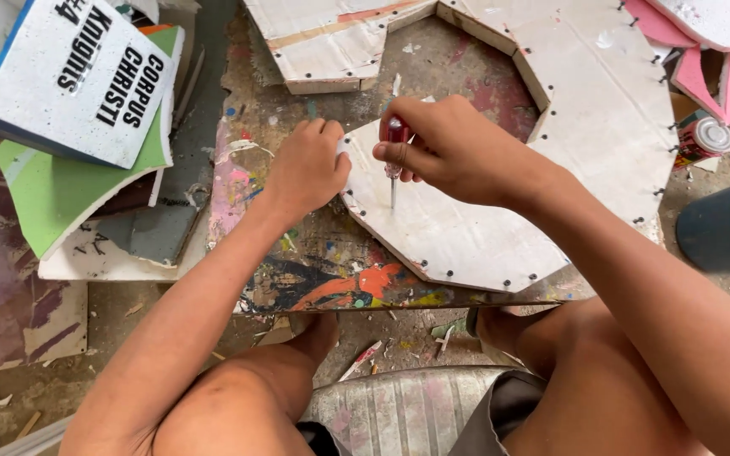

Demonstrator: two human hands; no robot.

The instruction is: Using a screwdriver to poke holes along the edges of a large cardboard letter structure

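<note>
While the white cardboard shape (466,228) lies flat on a paint-splattered board (314,270), it is pressed down at its left edge by the left hand (306,169), fingers curled loosely w/ tips on the cardboard, nothing gripped. A red-handled screwdriver (394,156) is clenched in the right hand (449,148), held upright, its metal tip set on the cardboard just right of the left hand. Dark tacks or screw heads (too small to tell which) are seen along the shape's rim. More white cardboard pieces (331,42) are laid beyond it, top centre. At far left, a green sheet (52,198) is stacked under a white lettered sign panel (69,93). A spray can (703,139) is seen at right, near pink foam pieces (711,67).
</note>
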